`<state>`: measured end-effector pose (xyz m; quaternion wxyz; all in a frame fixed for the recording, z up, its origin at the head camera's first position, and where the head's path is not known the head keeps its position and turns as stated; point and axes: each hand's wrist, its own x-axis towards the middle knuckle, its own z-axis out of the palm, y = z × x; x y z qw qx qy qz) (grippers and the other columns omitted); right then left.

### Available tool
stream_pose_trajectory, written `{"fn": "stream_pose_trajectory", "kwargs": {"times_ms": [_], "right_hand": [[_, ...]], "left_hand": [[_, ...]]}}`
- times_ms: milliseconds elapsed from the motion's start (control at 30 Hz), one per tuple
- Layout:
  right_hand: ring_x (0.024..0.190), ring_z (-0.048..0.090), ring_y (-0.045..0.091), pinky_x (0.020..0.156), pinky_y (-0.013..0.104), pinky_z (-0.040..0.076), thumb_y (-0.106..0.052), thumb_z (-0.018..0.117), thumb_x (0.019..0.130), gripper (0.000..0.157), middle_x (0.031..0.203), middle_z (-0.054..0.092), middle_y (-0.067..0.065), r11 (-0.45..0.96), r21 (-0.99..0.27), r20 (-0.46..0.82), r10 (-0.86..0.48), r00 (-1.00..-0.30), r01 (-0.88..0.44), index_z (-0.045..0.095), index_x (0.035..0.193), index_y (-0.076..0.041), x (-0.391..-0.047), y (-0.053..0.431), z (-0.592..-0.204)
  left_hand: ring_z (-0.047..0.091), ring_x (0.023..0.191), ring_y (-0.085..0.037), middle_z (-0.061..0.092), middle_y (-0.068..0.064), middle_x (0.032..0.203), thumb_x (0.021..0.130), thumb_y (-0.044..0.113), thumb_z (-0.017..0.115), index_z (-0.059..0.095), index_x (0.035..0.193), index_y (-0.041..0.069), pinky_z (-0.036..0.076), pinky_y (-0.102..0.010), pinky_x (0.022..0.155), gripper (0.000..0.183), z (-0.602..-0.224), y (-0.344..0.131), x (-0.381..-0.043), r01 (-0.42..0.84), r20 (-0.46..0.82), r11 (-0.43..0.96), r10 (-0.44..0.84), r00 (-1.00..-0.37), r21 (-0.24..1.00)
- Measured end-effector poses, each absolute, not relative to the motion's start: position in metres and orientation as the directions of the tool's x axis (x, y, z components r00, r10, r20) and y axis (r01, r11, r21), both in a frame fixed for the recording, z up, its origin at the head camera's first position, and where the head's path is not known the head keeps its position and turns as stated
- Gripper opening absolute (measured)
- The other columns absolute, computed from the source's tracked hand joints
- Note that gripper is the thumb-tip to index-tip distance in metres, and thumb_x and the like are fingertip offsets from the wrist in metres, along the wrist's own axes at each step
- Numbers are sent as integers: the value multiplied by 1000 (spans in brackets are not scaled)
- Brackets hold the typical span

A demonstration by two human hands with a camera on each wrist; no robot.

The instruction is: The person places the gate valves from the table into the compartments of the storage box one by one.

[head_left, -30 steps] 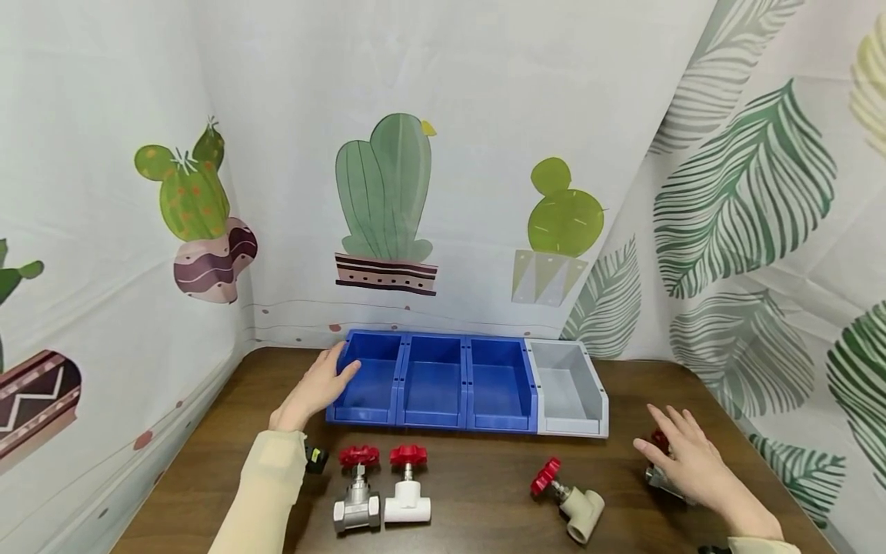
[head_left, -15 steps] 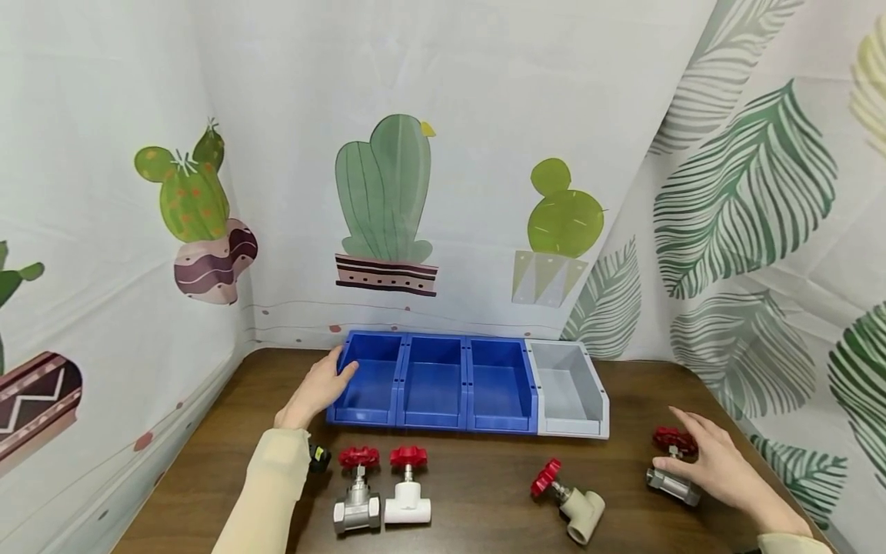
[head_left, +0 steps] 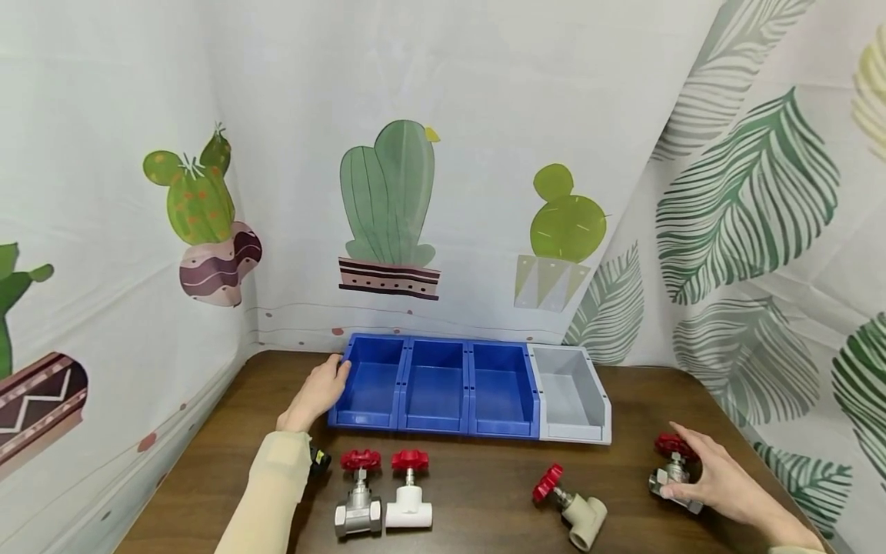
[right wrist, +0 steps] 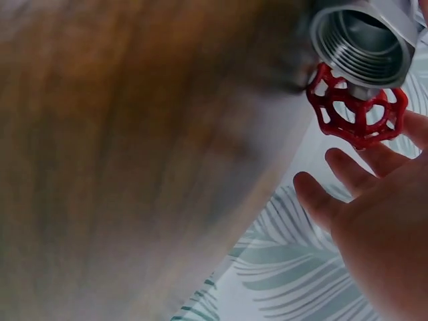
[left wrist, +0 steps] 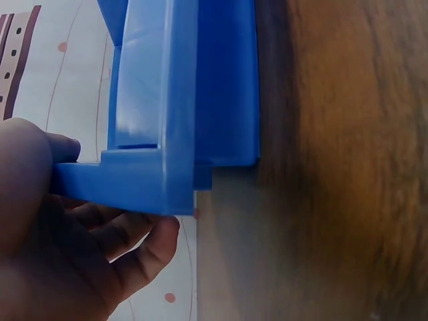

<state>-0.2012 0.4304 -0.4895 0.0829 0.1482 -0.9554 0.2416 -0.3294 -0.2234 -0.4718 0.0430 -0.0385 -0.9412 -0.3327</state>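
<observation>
My left hand (head_left: 320, 394) is at the left end of a row of three blue bins (head_left: 434, 425) and one grey bin. In the left wrist view its thumb lies over the upper edge of the outermost blue bin (left wrist: 175, 114), with the fingers curled along the outside, pinching the wall. At the right, my right hand (head_left: 723, 481) stands around a metal valve (head_left: 674, 478) with a red handwheel (right wrist: 358, 115). Its thumb overlaps the valve body in the head view. The fingers, fairly straight, reach beside the handwheel.
A metal valve (head_left: 358, 514) and a white plastic valve (head_left: 408, 514) stand side by side at the front left. A beige valve (head_left: 584, 519) lies tilted right of centre. The grey bin (head_left: 569, 392) ends the row. A printed cloth (head_left: 477, 192) hangs behind the table.
My right hand has come down around the right-hand metal valve, its thumb now lower against the body. My left thumb has drawn in to the blue bin's wall. The view has shifted slightly.
</observation>
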Motion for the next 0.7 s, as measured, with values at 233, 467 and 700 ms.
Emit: {"fn": "stream_pose_trajectory", "kwargs": {"times_ms": [233,467,700], "right_hand": [[117,38,55,82,67,38,-36,91,63,116,134,38,35,839,-472,128,-239,-963,-271,26,148,6,-202,429,-490],[109,48,35,77,15,37,-41,95,53,118,121,47,27,841,-419,234,-264,-936,-342,34,143,4,-204,426,-498],[105,43,30,78,8,28,-37,97,48,124,119,46,23,842,-400,259,-274,-926,-361,30,144,4,-201,427,-501]], "left_hand": [[57,90,-31,60,-17,99,106,27,39,49,123,-3,46,-47,79,35,-476,-225,-331,71,102,749,4,-995,658],[54,83,-31,54,-13,87,107,27,35,44,123,-3,44,-44,74,36,-477,-225,-329,44,55,761,11,-998,648],[53,81,-31,49,-13,80,107,27,32,42,118,-1,43,-44,73,31,-478,-222,-333,39,44,747,13,-999,663]]}}
